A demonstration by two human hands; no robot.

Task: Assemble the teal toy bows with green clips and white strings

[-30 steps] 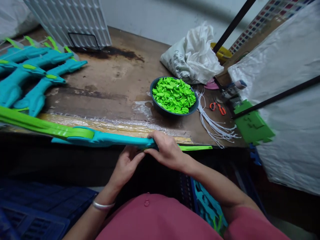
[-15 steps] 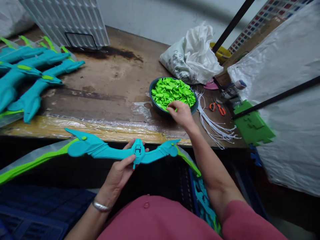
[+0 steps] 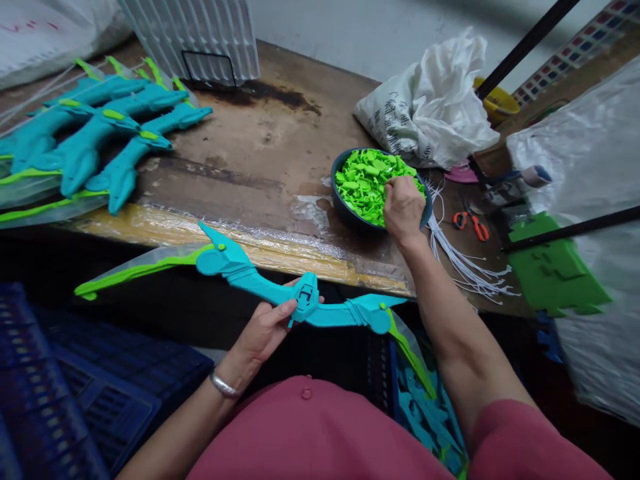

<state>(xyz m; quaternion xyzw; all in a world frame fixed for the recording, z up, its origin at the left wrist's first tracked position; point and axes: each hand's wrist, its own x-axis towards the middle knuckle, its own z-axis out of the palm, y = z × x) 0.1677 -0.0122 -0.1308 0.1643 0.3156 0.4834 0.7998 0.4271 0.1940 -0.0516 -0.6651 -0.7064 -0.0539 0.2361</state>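
My left hand (image 3: 267, 327) grips the middle of a teal toy bow (image 3: 260, 287) with green limbs, held level in front of my lap below the table edge. My right hand (image 3: 403, 208) reaches into a dark bowl (image 3: 345, 212) full of small bright green plastic pieces (image 3: 365, 183). Its fingers are curled down among the pieces, and what they hold is hidden.
A pile of teal bows (image 3: 90, 143) lies at the table's left. White strings (image 3: 460, 260), red scissors (image 3: 470, 223), a white sack (image 3: 430, 107) and a green foam sheet (image 3: 555, 270) sit on the right. A white ribbed panel (image 3: 200, 33) stands behind. Blue crates (image 3: 75, 387) are below.
My right hand left the bow, reached to the bowl and now digs into the green pieces. The left hand turned the bow flat and keeps holding its middle.
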